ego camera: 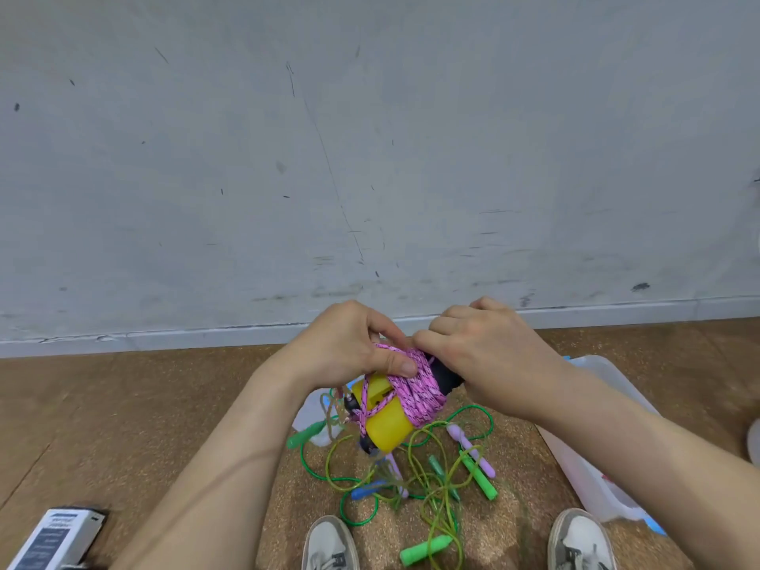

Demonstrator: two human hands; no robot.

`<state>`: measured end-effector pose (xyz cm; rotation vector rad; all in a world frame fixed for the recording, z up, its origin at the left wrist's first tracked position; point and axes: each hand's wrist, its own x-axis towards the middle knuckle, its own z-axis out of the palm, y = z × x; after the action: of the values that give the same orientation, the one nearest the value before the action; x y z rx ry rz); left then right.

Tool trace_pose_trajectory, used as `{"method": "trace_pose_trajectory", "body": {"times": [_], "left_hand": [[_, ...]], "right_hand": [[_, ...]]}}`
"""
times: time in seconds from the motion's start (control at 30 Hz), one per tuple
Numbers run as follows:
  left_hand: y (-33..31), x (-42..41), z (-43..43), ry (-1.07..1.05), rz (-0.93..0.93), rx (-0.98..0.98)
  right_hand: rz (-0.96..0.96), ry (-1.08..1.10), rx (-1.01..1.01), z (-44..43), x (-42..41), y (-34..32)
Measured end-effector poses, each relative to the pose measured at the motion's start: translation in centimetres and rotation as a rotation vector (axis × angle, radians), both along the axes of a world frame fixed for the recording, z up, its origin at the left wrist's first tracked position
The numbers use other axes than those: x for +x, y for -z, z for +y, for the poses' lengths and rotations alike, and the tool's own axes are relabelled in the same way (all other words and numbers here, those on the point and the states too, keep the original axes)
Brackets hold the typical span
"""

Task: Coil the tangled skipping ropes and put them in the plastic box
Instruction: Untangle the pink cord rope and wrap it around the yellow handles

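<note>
Between two grey-white sneakers (329,545), thin glossy green skipping ropes (415,483) are lying tangled on the speckled brown cork floor (197,405) — green, blue and lilac handles among them. Above, the left hand (349,347) is clasping a pink braided rope (415,388) wound around yellow-and-black handles (386,425); the right hand (485,347) is curling closed on their black end. The translucent plastic box (592,479) is sitting right — beyond, a scuffed grey wall (370,137).

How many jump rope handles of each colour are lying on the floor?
Green handles: 4
Purple handles: 2
Blue handles: 1
Total: 7, though the tangle may hide more.
</note>
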<state>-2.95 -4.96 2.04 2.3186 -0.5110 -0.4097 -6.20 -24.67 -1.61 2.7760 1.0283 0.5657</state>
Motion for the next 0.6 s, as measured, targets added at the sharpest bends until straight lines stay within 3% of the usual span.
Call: {"method": "trace_pose_trajectory", "body": {"times": [0.17,0.27,0.5,0.57,0.6], "left_hand": [[0.6,-0.1,0.3,0.087,0.287,-0.015],[0.8,0.1,-0.1,0.032,0.455,-0.149],[2.1,-0.3,-0.4,-0.059,0.643,-0.425],[2.7,-0.2,-0.4,-0.117,0.755,-0.544],[3.1,0.0,-0.5,-0.149,0.774,-0.621]], "right_hand": [[0.189,0.015,0.133,-0.7,-0.5,-0.6],[0.334,0.034,0.266,-0.5,-0.9,-1.1],[0.359,0.007,0.200,1.2,-2.1,-2.7],[0.426,0.033,0.297,1.6,-1.8,-2.6],[0.514,0.016,0.439,1.4,-1.4,-2.5]]}}
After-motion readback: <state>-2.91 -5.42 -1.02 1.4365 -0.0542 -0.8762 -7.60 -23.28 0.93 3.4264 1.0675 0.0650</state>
